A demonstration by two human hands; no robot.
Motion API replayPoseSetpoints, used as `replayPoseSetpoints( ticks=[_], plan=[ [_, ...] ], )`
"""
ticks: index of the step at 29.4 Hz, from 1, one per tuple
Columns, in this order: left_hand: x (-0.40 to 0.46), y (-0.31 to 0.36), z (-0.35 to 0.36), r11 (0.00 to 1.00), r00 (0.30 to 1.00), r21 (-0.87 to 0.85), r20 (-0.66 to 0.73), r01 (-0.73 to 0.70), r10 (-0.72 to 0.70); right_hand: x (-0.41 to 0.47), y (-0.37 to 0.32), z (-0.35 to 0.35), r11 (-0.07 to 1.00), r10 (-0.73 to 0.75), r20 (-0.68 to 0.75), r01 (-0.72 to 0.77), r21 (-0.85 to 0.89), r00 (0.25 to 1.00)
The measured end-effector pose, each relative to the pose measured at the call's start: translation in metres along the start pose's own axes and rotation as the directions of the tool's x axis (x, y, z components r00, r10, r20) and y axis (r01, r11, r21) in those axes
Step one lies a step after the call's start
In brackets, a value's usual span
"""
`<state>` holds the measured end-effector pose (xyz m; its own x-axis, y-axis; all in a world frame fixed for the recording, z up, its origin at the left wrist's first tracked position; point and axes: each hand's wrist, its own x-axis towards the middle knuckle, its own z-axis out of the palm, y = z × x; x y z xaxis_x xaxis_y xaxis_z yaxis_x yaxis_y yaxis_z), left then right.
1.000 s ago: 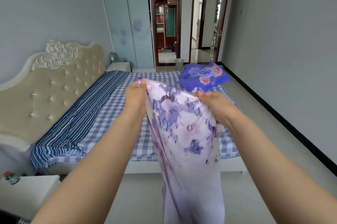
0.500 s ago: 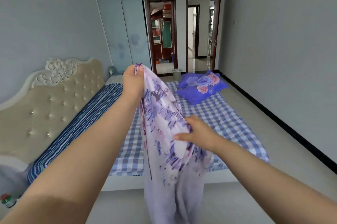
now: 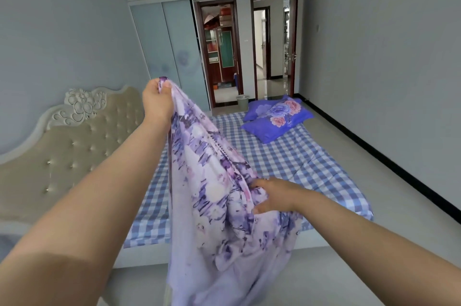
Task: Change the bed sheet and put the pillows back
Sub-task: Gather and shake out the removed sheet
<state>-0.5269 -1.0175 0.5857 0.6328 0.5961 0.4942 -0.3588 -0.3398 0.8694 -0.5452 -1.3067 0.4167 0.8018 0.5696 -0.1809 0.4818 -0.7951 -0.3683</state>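
A purple floral bed sheet (image 3: pixel 212 206) hangs bunched in front of me, over the near side of the bed. My left hand (image 3: pixel 157 101) pinches its top corner, raised high. Lower and to the right, my right hand (image 3: pixel 274 196) grips the sheet's edge. The bed (image 3: pixel 311 168) wears a blue-and-white checked cover. Two blue floral pillows (image 3: pixel 277 116) lie stacked at the bed's far right corner.
A padded cream headboard (image 3: pixel 74 146) stands at the left. Beyond the bed are a pale blue wardrobe (image 3: pixel 172 53), a small bin (image 3: pixel 241 101) and two open doorways (image 3: pixel 272 41). Grey floor (image 3: pixel 374 181) runs along the bed's right side to the wall.
My left hand has lifted the sheet's corner higher. My right hand has slid down along the sheet's edge, away from the left hand. The view has tilted up.
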Motion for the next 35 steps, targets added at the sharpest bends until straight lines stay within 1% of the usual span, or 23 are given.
replayPoseSetpoints(
  ticks=[4,6,9,10,12,14,15,17,19,22,24,26,29,31,35],
  plan=[
    [0.007,-0.002,-0.009,1.0,0.998,-0.026,-0.066,0.013,-0.015,0.002,0.028,0.016,0.99,0.07,-0.051,-0.076,-0.118,0.996],
    [0.012,-0.002,-0.017,0.999,0.995,-0.043,-0.098,0.014,-0.018,0.0,0.046,0.019,0.982,0.1,-0.026,-0.103,-0.159,0.995],
    [0.017,-0.004,-0.028,0.998,0.992,-0.052,-0.119,0.028,-0.034,-0.01,0.069,0.022,0.976,0.191,0.04,-0.185,-0.114,0.981],
    [0.018,-0.005,-0.029,0.998,0.993,-0.056,-0.11,0.034,-0.04,-0.011,0.073,0.024,0.975,0.209,0.028,-0.206,-0.08,0.978],
    [0.017,-0.006,-0.027,0.998,0.996,-0.058,-0.076,0.032,-0.036,-0.009,0.074,0.028,0.975,0.223,-0.048,-0.224,-0.004,0.974],
    [0.015,-0.004,-0.022,0.998,0.999,-0.054,-0.034,0.025,-0.027,-0.003,0.068,0.028,0.972,0.235,-0.115,-0.233,0.03,0.965],
    [0.015,-0.002,-0.021,0.998,1.0,-0.065,-0.008,0.026,-0.026,-0.001,0.065,0.027,0.971,0.239,-0.119,-0.237,0.036,0.964],
    [0.014,0.0,-0.019,0.994,0.999,-0.105,0.036,0.035,-0.031,0.0,0.063,0.024,0.97,0.245,-0.076,-0.244,0.02,0.967],
    [0.015,0.0,-0.021,0.989,0.998,-0.139,0.043,0.051,-0.045,-0.004,0.067,0.022,0.964,0.259,-0.016,-0.259,-0.059,0.966],
    [0.018,-0.007,-0.028,0.983,0.997,-0.164,0.01,0.078,-0.078,-0.011,0.084,0.03,0.94,0.309,0.044,-0.298,-0.167,0.95],
    [0.018,-0.015,-0.033,0.985,0.996,-0.15,-0.005,0.091,-0.093,-0.013,0.093,0.04,0.917,0.356,0.039,-0.341,-0.205,0.934],
    [0.018,-0.021,-0.034,0.988,0.995,-0.122,-0.022,0.098,-0.101,-0.011,0.095,0.051,0.906,0.385,0.032,-0.371,-0.202,0.922],
    [0.022,-0.026,-0.036,0.985,0.985,-0.125,-0.11,0.116,-0.13,-0.009,0.093,0.056,0.909,0.38,0.026,-0.368,-0.194,0.925],
    [0.026,-0.027,-0.041,0.986,0.976,-0.117,-0.166,0.122,-0.141,-0.013,0.095,0.054,0.917,0.374,0.023,-0.366,-0.158,0.927],
    [0.032,-0.032,-0.048,0.995,0.96,-0.054,-0.263,0.084,-0.096,-0.029,0.11,0.056,0.954,0.288,-0.02,-0.289,-0.082,0.957]
  ],
)
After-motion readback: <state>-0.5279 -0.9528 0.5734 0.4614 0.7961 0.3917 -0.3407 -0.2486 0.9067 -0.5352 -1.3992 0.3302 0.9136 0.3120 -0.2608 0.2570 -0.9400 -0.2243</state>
